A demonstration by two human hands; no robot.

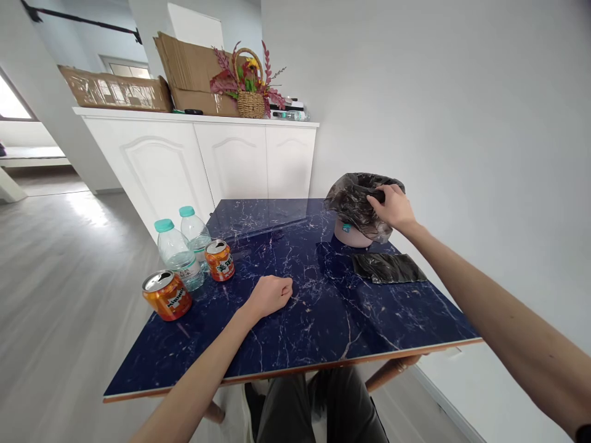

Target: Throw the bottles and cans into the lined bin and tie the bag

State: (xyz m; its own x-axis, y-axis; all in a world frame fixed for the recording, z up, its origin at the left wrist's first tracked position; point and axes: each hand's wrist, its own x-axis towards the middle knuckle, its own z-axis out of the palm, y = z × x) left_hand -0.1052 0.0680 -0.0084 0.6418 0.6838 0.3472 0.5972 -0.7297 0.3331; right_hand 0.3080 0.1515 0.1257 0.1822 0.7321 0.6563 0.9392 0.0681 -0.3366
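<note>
My right hand (394, 208) reaches to the far right of the table and grips the rim of a dark plastic bag (355, 200) that lines a small pink bin (351, 234). My left hand (272, 294) rests on the dark blue marble table (300, 320) near its middle, fingers curled into a loose fist with nothing in it. A folded dark bag (388, 268) lies flat in front of the bin.
Two orange drink cans (167, 295) (220, 259) and two clear water bottles (178, 252) (194, 231) stand at the table's left edge. A white cabinet (203, 160) behind holds cardboard and a flower basket (249, 86). A white wall runs along the right.
</note>
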